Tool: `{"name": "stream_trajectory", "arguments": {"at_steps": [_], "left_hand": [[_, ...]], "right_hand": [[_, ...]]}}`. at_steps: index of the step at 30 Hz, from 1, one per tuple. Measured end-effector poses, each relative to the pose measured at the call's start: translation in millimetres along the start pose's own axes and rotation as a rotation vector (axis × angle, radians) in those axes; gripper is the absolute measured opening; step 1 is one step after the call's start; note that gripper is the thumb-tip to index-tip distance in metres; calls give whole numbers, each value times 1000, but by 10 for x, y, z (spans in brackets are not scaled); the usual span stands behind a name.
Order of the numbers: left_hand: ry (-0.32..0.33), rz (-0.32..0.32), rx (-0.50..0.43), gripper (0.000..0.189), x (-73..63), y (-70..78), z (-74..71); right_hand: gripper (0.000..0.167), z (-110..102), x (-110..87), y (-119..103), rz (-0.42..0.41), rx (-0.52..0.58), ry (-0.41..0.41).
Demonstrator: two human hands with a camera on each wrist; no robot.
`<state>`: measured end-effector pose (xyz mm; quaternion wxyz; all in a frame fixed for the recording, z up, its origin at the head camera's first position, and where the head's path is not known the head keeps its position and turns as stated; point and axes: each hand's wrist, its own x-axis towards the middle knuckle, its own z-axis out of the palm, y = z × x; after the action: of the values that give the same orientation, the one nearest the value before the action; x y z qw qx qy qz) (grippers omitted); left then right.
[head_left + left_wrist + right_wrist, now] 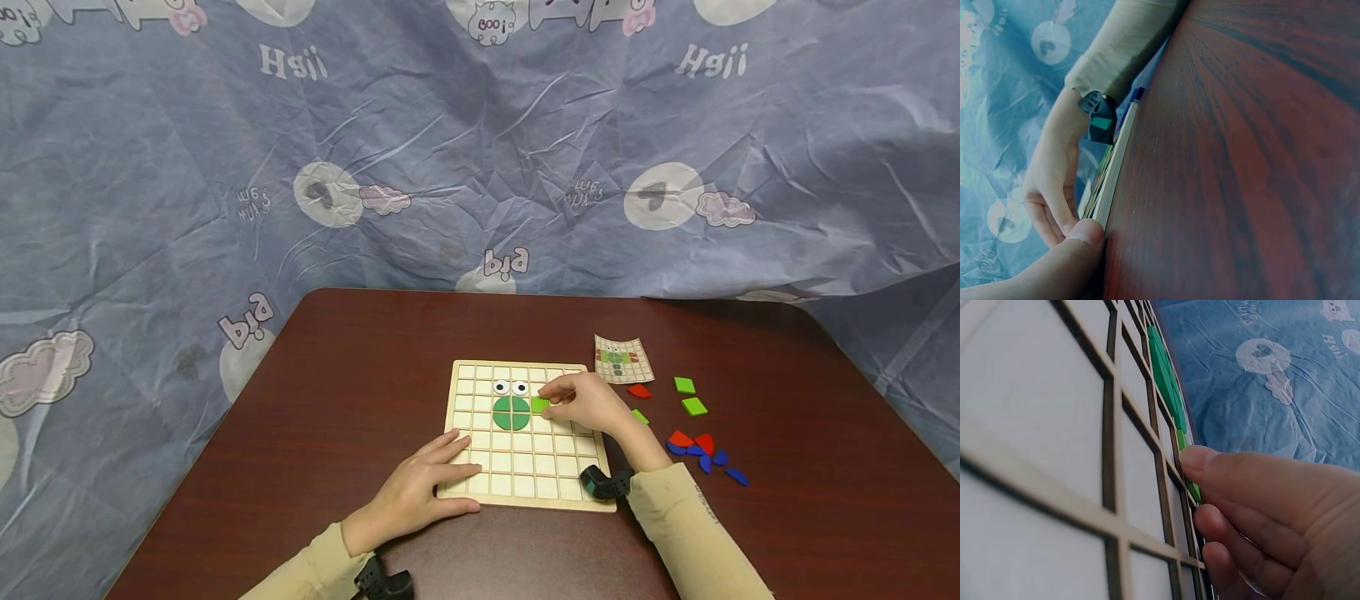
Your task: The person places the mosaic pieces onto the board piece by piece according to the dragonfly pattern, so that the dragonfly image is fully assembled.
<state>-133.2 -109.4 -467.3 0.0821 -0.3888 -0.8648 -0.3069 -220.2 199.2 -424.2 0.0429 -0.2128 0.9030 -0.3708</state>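
A wooden grid board (502,485) lies on the table, bearing two round eye pieces (501,387) above a dark green circle (512,403) made of quarter pieces. Right of the circle, my right hand (585,406) pinches a light green square tile (538,405) between thumb and forefinger, at a grid cell. The right wrist view has the thumb (1200,459) pressed to this tile's edge. My left hand (412,490) rests with spread fingers on the board's lower left edge; in the left wrist view its thumb (1087,231) lies against the board's side.
A picture card (624,360) with a similar grid figure lies behind the board on the right. Light green squares (694,406), red pieces (680,438) and several blue pieces (737,477) are scattered right of my right forearm. A patterned cloth (450,167) hangs behind the table.
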Motion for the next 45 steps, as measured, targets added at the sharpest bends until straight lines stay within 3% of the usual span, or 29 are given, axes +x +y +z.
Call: {"name": "stream_trajectory", "arguments": {"at_steps": [16, 31, 45], "left_hand": [[4, -1, -15, 48, 0, -3, 4], [1, -3, -15, 49, -4, -5, 7], [12, 8, -9, 48, -4, -3, 13]], "right_hand": [[41, -240, -90, 7, 11, 109, -43], [42, -586, -275, 218, 100, 112, 80], [45, -805, -443, 454, 176, 96, 121]]}}
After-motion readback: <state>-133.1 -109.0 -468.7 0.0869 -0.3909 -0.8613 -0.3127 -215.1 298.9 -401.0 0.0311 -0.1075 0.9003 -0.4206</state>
